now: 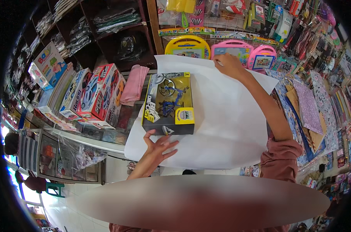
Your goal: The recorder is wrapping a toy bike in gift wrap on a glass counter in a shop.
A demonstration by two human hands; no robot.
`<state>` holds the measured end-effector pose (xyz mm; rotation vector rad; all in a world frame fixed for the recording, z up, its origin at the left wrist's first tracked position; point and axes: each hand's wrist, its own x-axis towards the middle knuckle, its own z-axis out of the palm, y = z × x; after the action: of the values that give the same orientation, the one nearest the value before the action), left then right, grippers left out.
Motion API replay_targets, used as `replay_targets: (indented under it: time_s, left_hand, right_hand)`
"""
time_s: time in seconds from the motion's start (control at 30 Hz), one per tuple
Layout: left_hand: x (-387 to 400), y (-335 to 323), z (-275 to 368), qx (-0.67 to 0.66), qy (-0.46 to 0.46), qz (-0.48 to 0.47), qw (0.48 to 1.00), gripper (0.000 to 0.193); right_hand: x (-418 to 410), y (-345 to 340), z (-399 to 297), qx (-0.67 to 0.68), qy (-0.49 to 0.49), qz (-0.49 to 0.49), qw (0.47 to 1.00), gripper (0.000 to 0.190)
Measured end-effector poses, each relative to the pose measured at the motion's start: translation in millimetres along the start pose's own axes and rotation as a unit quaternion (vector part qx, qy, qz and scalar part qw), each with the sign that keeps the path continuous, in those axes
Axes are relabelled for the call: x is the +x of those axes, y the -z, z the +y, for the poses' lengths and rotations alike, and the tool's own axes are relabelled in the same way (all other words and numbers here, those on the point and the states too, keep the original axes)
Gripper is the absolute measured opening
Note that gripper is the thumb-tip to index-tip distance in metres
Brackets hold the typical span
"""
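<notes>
A large sheet of white paper (230, 116) lies over the glass counter before me. On its left part rests a boxed die-cast toy bike (171, 101), with a blue folding bike visible through the clear window. My left hand (159, 149) is at the box's near edge, fingers spread and gripping nothing; whether a fingertip touches the box cannot be made out. At the paper's far edge, my right hand (229, 65) has its fingers curled on the sheet, its forearm stretching across the paper's right side.
Left of the paper stand toy car boxes (100, 95) and a folded pink cloth (134, 84). Drawing boards (188, 47) line the back, below a rack of hanging goods. Patterned envelopes (307, 107) lie to the right. A glass display case (71, 156) stands at lower left.
</notes>
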<state>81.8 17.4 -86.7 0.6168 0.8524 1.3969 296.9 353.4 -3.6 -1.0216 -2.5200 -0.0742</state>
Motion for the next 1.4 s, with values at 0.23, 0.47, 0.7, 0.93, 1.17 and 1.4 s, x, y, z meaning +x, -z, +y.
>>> replay_targets:
  time_s: [0.23,0.47,0.7,0.93,1.17,1.4]
  left_hand:
    - [-9.7,8.0,37.0,0.130,0.019,-0.030,0.991,0.049]
    - [23.4,16.4,53.4,0.631,-0.355,0.090,0.684,0.107]
    - [49.6,41.5,61.2,0.540,-0.144,-0.070,0.826,0.100]
    - [70.3,57.4,85.6,0.538,-0.073,-0.176,0.821,0.099]
    - [69.7,70.8,80.6,0.568,-0.134,-0.173,0.794,0.100]
    - [68.0,66.8,79.5,0.604,-0.116,-0.154,0.774,0.098]
  right_hand:
    - [-8.6,-9.3,-28.0,-0.057,-0.002,-0.078,0.995,0.034]
    - [21.9,-47.9,-34.5,-0.113,-0.002,-0.086,0.990,0.044]
    - [50.5,-68.5,-27.8,0.085,0.016,-0.100,0.991,0.030]
    - [62.5,-62.0,-11.2,0.151,0.005,-0.038,0.988,0.026]
    - [29.5,-11.7,-69.9,0.079,0.081,0.038,0.993,0.024]
    - [-16.2,8.3,-121.9,0.029,0.032,-0.107,0.993,0.042]
